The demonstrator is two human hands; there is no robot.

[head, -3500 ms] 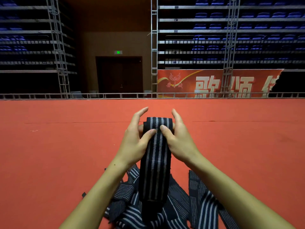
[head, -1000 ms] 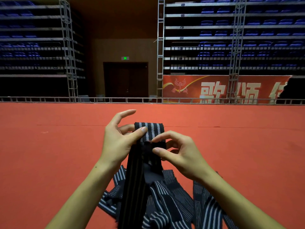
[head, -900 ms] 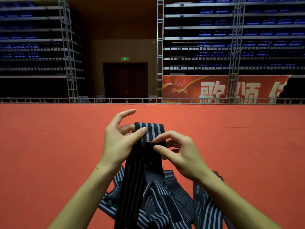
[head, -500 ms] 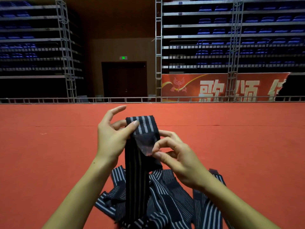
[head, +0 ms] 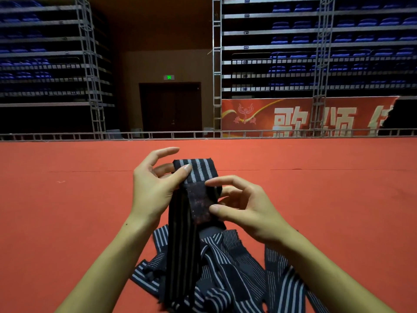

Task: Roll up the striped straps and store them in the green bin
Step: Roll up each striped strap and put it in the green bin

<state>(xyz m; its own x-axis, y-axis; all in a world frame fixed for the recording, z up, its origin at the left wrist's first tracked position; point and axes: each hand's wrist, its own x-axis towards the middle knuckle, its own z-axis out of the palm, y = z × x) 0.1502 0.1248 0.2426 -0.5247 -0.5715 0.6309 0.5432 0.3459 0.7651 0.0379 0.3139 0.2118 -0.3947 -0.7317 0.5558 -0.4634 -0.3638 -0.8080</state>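
A black strap with grey stripes [head: 199, 169] is held up in front of me, folded over at the top, its length hanging down to the floor. My left hand [head: 155, 188] pinches its upper left edge between thumb and fingers. My right hand [head: 243, 206] pinches the folded end, a dark fuzzy patch [head: 199, 204], between thumb and index finger. A tangled pile of more striped straps [head: 225, 272] lies on the red floor below my forearms. No green bin is in view.
The red carpeted floor [head: 67, 222] stretches out around the pile. A low metal rail [head: 158, 134] borders it at the back, with scaffold towers, a dark doorway, a red banner and tiers of blue seats beyond.
Earlier both hands held the strap's top flat. Since then my right hand has turned the strap's end over towards me, exposing the fuzzy patch, and shifted a little lower on it.
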